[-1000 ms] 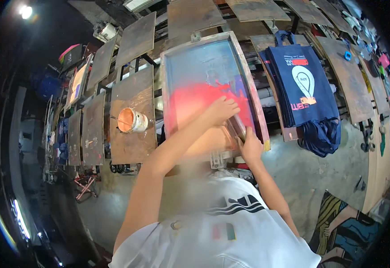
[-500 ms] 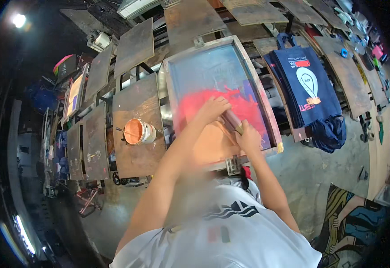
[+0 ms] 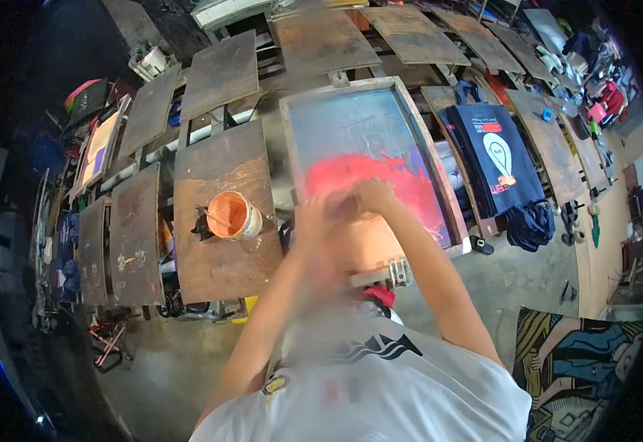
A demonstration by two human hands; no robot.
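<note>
A wooden-framed printing screen [image 3: 435, 166] lies in front of me, its mesh bluish at the far end. Wet red ink [image 3: 410, 180] spreads across the middle, and the near part looks orange. Both hands are on a squeegee [image 3: 344, 205] over the left half of the screen, at the near edge of the red ink. My left hand [image 3: 315, 215], somewhat blurred, closes round its left end. The fingers of my right hand [image 3: 373, 197] wrap its right end. Much of the squeegee is hidden by the hands and a blurred patch.
An open tub of orange ink [image 3: 251, 221] with a stick inside stands on the board [image 3: 218, 274] to the left. Right of the screen lies a stack of navy tote bags [image 3: 492, 188]. A metal clamp [image 3: 398, 273] grips the near screen edge. More boards stretch behind.
Both hands have moved left across the screen with the squeegee; the right hand has also gone farther from me and the left nearer. The whole view has shifted slightly.
</note>
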